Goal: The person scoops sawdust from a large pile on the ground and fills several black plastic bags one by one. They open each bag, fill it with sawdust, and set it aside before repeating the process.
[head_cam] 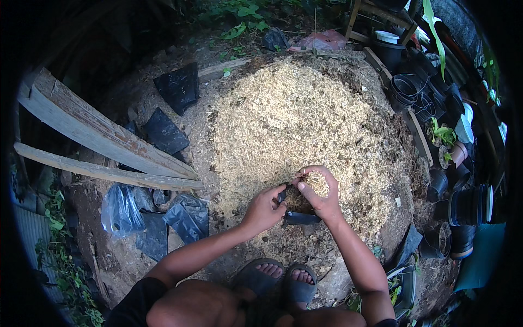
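Note:
My right hand (323, 195) cups a clump of pale shavings (318, 183), its thumb and fingers curled around it. Close beside it on the left, my left hand (267, 207) pinches the edge of a small black plastic bag (281, 195). The bag's open mouth, with dark material inside, seems to lie between the hands; its far side is partly hidden by my fingers. Just below, a black plastic piece (303, 218) shows near my right wrist; whether it is part of that bag I cannot tell. Both hands are over the lower part of a broad heap of pale shavings (286, 118).
Wooden planks (110, 131) reach in from the left. Black plastic sheets (165, 131) and a clear plastic bag (121, 210) lie left of the heap. Black plant pots (408, 88), stacked pots (470, 206) and small potted plants (443, 134) stand at the right. My sandalled feet (261, 276) are below.

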Demonstrator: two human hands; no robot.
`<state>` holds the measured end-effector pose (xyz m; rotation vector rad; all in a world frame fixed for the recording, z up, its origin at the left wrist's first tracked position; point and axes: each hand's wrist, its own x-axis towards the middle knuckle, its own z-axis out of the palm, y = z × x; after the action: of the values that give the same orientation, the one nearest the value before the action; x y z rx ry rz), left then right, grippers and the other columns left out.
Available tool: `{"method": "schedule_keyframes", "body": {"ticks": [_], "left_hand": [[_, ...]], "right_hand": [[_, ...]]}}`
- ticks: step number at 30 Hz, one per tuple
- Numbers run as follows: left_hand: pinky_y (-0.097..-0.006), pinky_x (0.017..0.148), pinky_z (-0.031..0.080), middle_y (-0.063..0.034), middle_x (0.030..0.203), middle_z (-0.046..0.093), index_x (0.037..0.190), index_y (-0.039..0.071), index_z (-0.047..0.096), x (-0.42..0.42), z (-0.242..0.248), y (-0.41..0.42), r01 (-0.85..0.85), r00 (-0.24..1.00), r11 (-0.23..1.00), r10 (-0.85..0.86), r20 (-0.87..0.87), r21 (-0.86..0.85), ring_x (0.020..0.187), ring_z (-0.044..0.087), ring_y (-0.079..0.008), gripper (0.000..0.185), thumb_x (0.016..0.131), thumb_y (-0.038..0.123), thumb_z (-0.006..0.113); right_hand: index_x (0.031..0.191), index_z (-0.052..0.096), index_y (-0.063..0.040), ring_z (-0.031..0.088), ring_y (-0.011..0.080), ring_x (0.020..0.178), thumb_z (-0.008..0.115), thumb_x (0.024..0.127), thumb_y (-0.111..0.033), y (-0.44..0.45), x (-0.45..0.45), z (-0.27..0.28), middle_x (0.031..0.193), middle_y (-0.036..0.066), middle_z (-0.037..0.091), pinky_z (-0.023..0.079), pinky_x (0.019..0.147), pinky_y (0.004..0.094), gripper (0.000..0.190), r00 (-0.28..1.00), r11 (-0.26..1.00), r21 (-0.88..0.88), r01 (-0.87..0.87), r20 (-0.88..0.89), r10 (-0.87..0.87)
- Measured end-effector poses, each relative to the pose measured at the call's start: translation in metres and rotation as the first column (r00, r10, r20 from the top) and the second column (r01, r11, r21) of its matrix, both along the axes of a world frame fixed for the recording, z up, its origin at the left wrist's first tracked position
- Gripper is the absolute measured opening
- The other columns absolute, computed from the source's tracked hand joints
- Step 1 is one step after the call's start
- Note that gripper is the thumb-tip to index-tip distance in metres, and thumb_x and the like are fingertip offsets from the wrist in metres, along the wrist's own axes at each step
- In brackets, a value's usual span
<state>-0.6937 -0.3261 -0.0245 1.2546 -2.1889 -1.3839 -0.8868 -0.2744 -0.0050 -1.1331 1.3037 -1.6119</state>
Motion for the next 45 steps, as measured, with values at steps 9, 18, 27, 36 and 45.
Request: {"method": "schedule_keyframes", "body": {"ticks": [9, 18, 27, 36, 45], "left_hand": [[-0.0292, 0.060, 0.054, -0.0185, 0.115, 0.064, 0.146, -0.003, 0.056, -0.001, 0.003, 0.002, -0.009, 1.000, 1.000, 0.009, 0.013, 0.011, 0.073, 0.072, -0.0158, 0.053, 0.095, 0.006, 0.069], [-0.0287, 0.060, 0.054, -0.0163, 0.113, 0.064, 0.146, -0.002, 0.056, -0.001, 0.002, 0.002, -0.013, 1.000, 0.999, 0.013, -0.003, 0.038, 0.075, 0.073, -0.0159, 0.053, 0.095, 0.004, 0.068], [-0.0313, 0.066, 0.059, -0.0198, 0.119, 0.066, 0.144, -0.004, 0.057, 0.000, -0.001, 0.001, -0.007, 1.000, 1.000, 0.007, 0.011, 0.012, 0.082, 0.076, -0.0209, 0.052, 0.093, 0.004, 0.068], [-0.0351, 0.067, 0.056, -0.0146, 0.099, 0.065, 0.138, -0.003, 0.062, -0.001, -0.001, 0.004, -0.047, 0.998, 0.998, 0.045, -0.051, -0.033, 0.069, 0.070, -0.0197, 0.052, 0.089, 0.009, 0.070], [-0.0297, 0.064, 0.057, -0.0192, 0.118, 0.063, 0.148, -0.002, 0.054, 0.003, 0.005, 0.004, 0.005, 1.000, 0.999, -0.006, 0.017, 0.052, 0.081, 0.075, -0.0198, 0.055, 0.096, 0.006, 0.068]], "right_hand": [[0.094, 0.070, 0.000, 0.067, 0.0231, 0.099, 0.062, 0.099, -0.019, 0.002, -0.006, -0.007, 0.099, 0.013, 0.073, 0.049, 0.097, 0.0390, 0.021, 0.999, 0.998, -0.047, -0.036, -0.039, 0.034], [0.095, 0.071, 0.003, 0.066, 0.0176, 0.087, 0.049, 0.113, -0.026, -0.002, 0.001, -0.017, 0.089, 0.009, 0.070, 0.051, 0.082, 0.0333, 0.041, 0.999, 0.999, 0.044, 0.018, 0.034, -0.019], [0.105, 0.072, -0.001, 0.066, 0.0099, 0.083, 0.058, 0.107, -0.012, 0.006, 0.006, -0.009, 0.089, 0.008, 0.074, 0.053, 0.074, 0.0284, 0.018, 0.992, 0.994, 0.099, 0.049, -0.120, -0.037], [0.106, 0.073, 0.000, 0.072, 0.0307, 0.099, 0.077, 0.086, -0.007, 0.011, 0.002, -0.008, 0.122, 0.018, 0.065, 0.057, 0.086, 0.0364, 0.022, 0.885, 0.969, -0.227, -0.102, -0.465, -0.016], [0.127, 0.060, -0.003, 0.062, 0.0213, 0.113, 0.064, 0.099, -0.008, -0.020, -0.084, -0.044, 0.130, 0.015, 0.054, 0.051, 0.098, 0.0344, 0.029, 0.775, 0.783, -0.049, 0.620, -0.118, -0.621]]}}
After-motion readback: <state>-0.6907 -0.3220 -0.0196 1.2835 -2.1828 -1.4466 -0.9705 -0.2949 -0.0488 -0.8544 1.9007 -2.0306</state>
